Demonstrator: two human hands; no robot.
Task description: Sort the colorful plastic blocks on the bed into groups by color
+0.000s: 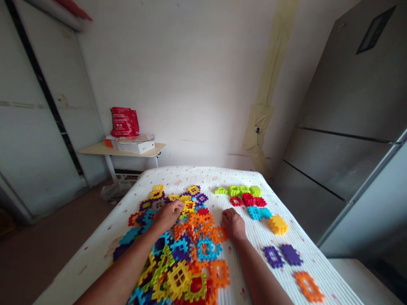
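A mixed heap of plastic interlocking building tiles (178, 279) covers the left and middle of the covered table. My left hand (169, 214) reaches over the heap with its fingers curled, the tips beside a yellow window tile (189, 206). Whether they grip a tile is hidden. My right hand (233, 223) rests closed on the white cover at the heap's right edge, next to an orange window tile (220, 234); no tile shows in it. Closer to me lie a blue tile with a round opening (208, 249) and a yellow window tile (178, 279).
Sorted by colour on the right are green tiles (234, 190), red tiles (248, 199), blue tiles (254, 213), a yellow stack (278, 225), purple tiles (291, 254) and an orange frame (309, 286). A side table (95, 149) holds a red bag (122, 123). A grey refrigerator (333, 127) stands right.
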